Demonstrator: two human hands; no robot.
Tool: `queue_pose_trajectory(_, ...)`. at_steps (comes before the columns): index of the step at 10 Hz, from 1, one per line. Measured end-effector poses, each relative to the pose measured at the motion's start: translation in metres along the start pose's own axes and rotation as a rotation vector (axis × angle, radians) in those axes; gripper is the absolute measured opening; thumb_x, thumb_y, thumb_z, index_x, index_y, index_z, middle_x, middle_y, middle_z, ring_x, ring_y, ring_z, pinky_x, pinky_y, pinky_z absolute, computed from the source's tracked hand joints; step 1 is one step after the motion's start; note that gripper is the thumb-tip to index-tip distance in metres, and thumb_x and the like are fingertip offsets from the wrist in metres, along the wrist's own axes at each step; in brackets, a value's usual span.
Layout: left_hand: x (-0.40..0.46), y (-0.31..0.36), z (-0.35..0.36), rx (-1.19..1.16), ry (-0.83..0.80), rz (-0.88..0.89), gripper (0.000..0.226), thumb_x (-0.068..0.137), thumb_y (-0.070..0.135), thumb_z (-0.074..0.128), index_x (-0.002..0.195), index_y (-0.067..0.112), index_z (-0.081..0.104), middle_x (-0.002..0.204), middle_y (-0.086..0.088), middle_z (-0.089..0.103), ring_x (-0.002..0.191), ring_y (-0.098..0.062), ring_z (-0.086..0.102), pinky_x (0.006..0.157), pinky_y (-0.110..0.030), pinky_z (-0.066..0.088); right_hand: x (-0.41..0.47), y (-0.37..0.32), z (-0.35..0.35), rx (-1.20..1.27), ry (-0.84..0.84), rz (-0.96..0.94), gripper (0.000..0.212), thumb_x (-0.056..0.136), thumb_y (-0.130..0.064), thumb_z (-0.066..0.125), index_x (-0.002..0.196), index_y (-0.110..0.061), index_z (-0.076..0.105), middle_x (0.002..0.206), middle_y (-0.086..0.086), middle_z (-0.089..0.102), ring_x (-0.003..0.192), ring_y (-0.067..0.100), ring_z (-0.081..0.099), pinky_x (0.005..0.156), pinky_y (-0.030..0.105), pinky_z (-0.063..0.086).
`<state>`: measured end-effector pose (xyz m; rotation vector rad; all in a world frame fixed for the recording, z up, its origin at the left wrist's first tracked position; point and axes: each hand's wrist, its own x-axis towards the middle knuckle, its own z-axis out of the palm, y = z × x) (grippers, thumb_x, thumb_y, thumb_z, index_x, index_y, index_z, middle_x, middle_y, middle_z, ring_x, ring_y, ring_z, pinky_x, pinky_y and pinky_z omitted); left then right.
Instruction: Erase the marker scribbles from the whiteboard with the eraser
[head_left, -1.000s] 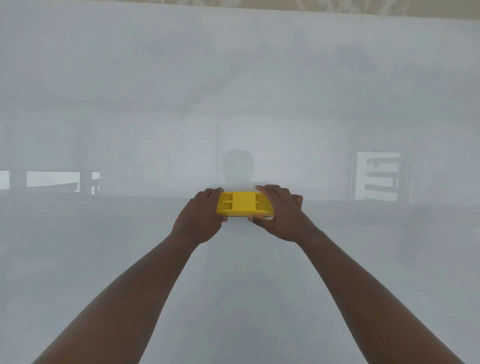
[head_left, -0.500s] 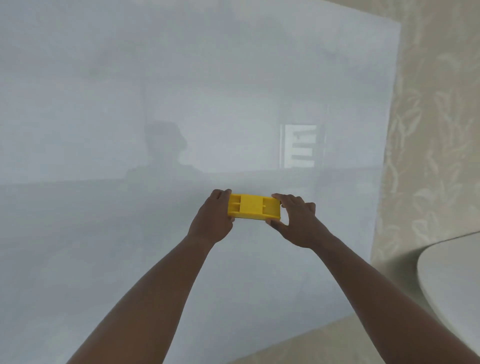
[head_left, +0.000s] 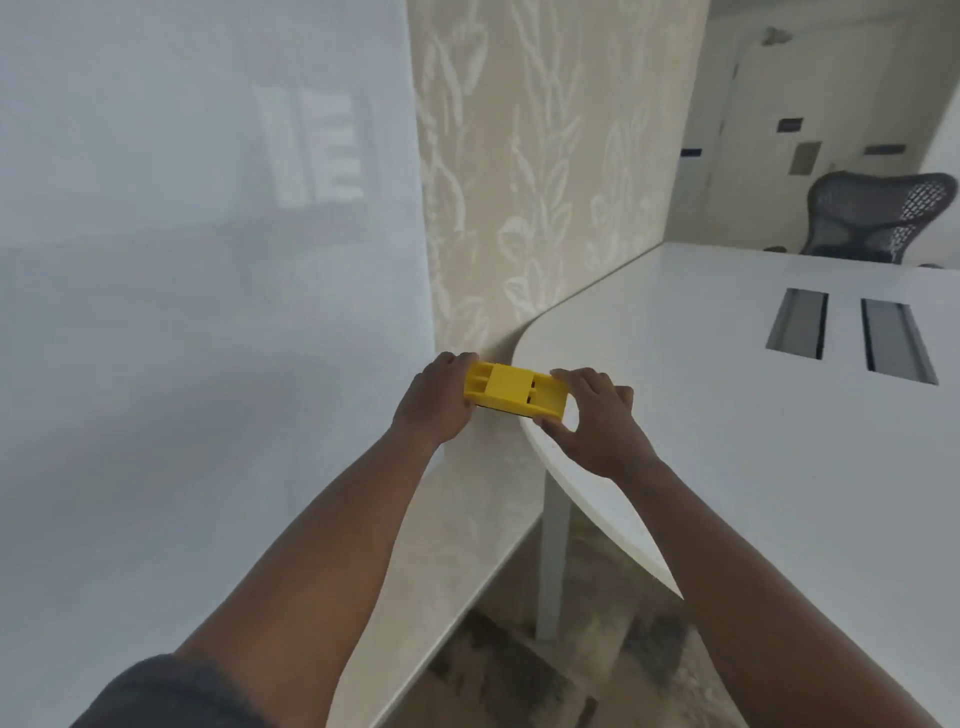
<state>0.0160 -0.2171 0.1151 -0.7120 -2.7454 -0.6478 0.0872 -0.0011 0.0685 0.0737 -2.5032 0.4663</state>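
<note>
A yellow eraser (head_left: 506, 391) is held level between both hands, away from the board, in front of the patterned wall and the table's near corner. My left hand (head_left: 434, 402) grips its left end. My right hand (head_left: 592, 415) pinches its right end with thumb and fingers. The whiteboard (head_left: 208, 312) fills the left half of the view; its glossy surface shows only reflections, and I see no marker scribbles on it.
A white table (head_left: 753, 415) with two cable slots (head_left: 852, 338) stands at the right, its rounded corner just under my right hand. A beige leaf-patterned wall (head_left: 540, 182) lies behind the eraser. A dark mesh office chair (head_left: 878, 218) sits at the far right.
The view has swung right, away from the whiteboard, toward the wall and the table. Both hands have kept hold of the eraser and carried it off the board's face.
</note>
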Motion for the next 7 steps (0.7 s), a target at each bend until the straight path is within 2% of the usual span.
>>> queue_pose_trajectory(2,0.049,0.078,0.129,-0.037,-0.213,0.127,0.064,0.09,0.007,0.065,0.15,0.013,0.042,0.138,-0.018,0.055,0.127,-0.039,0.054,0.104,-0.049,0.047,-0.06,0.116,-0.006,-0.087,-0.067,0.256,0.06,0.089,-0.051,0.062,0.138,-0.02,0.046,0.131,0.003,0.054,0.12,0.024,0.049,0.095,0.038,0.026)
queue_pose_trajectory(4,0.06,0.128,0.215,0.053,-0.386,0.213,0.058,0.093,-0.001,0.053,0.149,0.013,0.04,0.136,-0.016,0.053,0.125,-0.036,0.053,0.103,-0.045,0.04,-0.111,0.181,-0.009,-0.115,-0.124,0.405,0.057,0.088,-0.052,0.062,0.134,-0.021,0.049,0.126,0.0,0.056,0.118,0.022,0.048,0.095,0.036,0.025)
queue_pose_trajectory(5,0.057,0.136,0.241,0.092,-0.452,0.22,0.058,0.094,-0.002,0.049,0.149,0.014,0.039,0.137,-0.015,0.051,0.125,-0.036,0.051,0.103,-0.044,0.038,-0.126,0.197,-0.011,-0.123,-0.181,0.437,0.057,0.087,-0.052,0.063,0.133,-0.021,0.049,0.126,0.0,0.057,0.12,0.021,0.047,0.098,0.038,0.026)
queue_pose_trajectory(7,0.052,0.142,0.244,0.128,-0.451,0.243,0.068,0.09,-0.005,0.047,0.154,0.015,0.031,0.145,-0.015,0.047,0.132,-0.033,0.047,0.106,-0.045,0.037,-0.133,0.201,-0.009,-0.123,-0.174,0.433,0.06,0.086,-0.058,0.06,0.133,-0.023,0.049,0.128,-0.002,0.056,0.123,0.02,0.046,0.097,0.037,0.024)
